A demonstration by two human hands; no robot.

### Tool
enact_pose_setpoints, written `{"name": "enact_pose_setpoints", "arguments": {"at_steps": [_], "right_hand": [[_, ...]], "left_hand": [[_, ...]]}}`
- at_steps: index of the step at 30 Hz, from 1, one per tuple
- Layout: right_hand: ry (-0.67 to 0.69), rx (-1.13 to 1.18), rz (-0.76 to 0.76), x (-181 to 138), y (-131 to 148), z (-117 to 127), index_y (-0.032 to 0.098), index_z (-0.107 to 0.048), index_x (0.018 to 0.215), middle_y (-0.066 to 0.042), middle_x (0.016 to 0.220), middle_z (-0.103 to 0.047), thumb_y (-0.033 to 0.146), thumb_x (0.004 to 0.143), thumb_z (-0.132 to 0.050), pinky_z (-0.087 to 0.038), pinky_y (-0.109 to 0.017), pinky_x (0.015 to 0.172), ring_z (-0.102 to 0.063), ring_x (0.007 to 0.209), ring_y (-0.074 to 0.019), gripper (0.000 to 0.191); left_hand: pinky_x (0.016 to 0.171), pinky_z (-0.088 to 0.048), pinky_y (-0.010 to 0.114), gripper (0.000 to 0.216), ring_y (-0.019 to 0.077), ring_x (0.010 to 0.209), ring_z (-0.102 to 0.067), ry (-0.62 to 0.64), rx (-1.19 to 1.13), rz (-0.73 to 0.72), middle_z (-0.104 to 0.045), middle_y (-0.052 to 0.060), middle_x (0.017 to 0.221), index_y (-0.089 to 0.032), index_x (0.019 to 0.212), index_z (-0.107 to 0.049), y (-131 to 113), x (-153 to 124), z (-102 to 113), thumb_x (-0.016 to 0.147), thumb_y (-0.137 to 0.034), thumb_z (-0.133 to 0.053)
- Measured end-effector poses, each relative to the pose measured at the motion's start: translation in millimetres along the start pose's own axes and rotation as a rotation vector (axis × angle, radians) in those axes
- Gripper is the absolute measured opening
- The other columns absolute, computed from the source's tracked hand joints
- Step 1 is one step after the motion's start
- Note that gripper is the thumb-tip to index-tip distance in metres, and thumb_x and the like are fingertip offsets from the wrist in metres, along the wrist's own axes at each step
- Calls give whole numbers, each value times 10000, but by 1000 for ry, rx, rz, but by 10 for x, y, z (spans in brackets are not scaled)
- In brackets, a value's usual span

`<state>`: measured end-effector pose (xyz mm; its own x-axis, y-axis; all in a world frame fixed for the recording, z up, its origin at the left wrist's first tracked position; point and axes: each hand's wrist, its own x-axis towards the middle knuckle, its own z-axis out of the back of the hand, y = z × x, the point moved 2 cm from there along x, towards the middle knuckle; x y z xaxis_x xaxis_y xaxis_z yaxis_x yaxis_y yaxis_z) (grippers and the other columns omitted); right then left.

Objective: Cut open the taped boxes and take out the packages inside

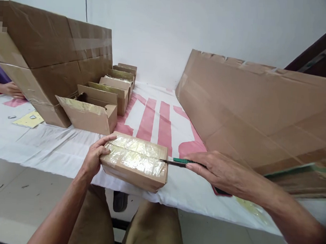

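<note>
A taped cardboard box [135,159] lies at the table's front edge, its top seam covered by shiny clear tape. My left hand [95,153] grips its left end, fingers over the top edge. From the right, my right hand [212,167] is closed around a green utility knife [181,161]. The knife's dark blade reaches the right end of the seam, and its tip seems to touch the tape. My right fingers hide most of the handle.
Several open cardboard boxes [93,114] stand in a row behind, beside a tall carton stack [56,56]. A large cardboard panel [249,109] leans at right. Another person's hand [13,90] rests at far left, near a yellow card [29,119]. White-and-pink cloth [165,126] covers the table.
</note>
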<state>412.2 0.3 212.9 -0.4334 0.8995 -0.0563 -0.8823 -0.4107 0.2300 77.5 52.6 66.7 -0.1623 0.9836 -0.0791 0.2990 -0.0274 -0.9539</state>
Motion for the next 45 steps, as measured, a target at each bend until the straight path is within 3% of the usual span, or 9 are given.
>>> {"name": "enact_pose_setpoints", "arguments": {"at_steps": [7,14,18,21,24,28,34,40,45], "right_hand": [[-102,447,-108,-241,-283,-498,197,-767,1034,-3,705,-680,536,1006,-449,-485,-269,549,-593,584,-151,466],[-445,332,-67,-255,-208,-464,224,-752,1128,-45,917,-774,467,1006,-483,-562,-300,700,-703,759,-191,383],[-544,66,-186,-65,-652,-1055,197,-738,1084,-98,1041,-794,390,974,-501,-581,-352,749,-750,901,-251,325],[-501,-79,-241,39,-964,-1595,172,-729,1045,-124,982,-795,386,962,-505,-582,-397,740,-752,870,-282,320],[-487,-91,-248,65,-1039,-1804,152,-724,1079,-155,1044,-783,446,966,-512,-567,-514,820,-731,983,-355,380],[-598,161,-226,-6,-800,-1480,196,-723,1101,-138,1167,-759,518,999,-477,-550,-525,916,-697,1108,-334,418],[-683,352,-20,-22,-78,-815,264,-729,1034,-71,1078,-756,372,996,-548,-561,-393,937,-713,1029,-236,214],[-405,94,66,447,273,-699,227,-707,1192,-113,1275,-719,324,868,-664,-504,-513,972,-655,1160,-316,341],[-218,189,71,727,205,-530,218,-723,958,-44,986,-772,389,954,-547,-487,-370,826,-686,926,-231,244]], "left_hand": [[867,-467,317,500,304,1125,-600,-6,54,-21,-764,42,1127,-178,985,-811,20,-48,-37,516,-236,-648],[954,-498,342,639,312,1222,-609,-50,80,-89,-711,66,1300,-184,1222,-722,67,-106,-54,588,-251,-670],[1055,-480,380,661,309,1316,-583,-82,177,-147,-622,105,1453,-220,1370,-623,12,-269,-50,735,-356,-744],[1091,-471,428,579,331,1290,-606,-47,258,-176,-644,130,1418,-183,1277,-681,-52,-389,-16,785,-482,-754],[1153,-422,439,481,346,1382,-535,-25,251,-201,-590,132,1486,-186,1136,-729,-105,-463,46,765,-483,-799],[1160,-412,462,310,355,1440,-477,33,162,-195,-524,120,1555,-208,890,-696,-99,-501,130,755,-450,-836],[1021,-510,443,395,398,1418,-486,83,144,-261,-469,136,1592,-196,712,-623,-34,-563,227,712,-507,-865],[1062,-483,513,424,416,1390,-502,74,170,-252,-495,166,1552,-194,681,-622,-22,-602,241,682,-538,-870],[1165,-391,536,361,387,1441,-452,97,197,-309,-521,151,1525,-211,711,-654,38,-590,275,743,-523,-833]]}}
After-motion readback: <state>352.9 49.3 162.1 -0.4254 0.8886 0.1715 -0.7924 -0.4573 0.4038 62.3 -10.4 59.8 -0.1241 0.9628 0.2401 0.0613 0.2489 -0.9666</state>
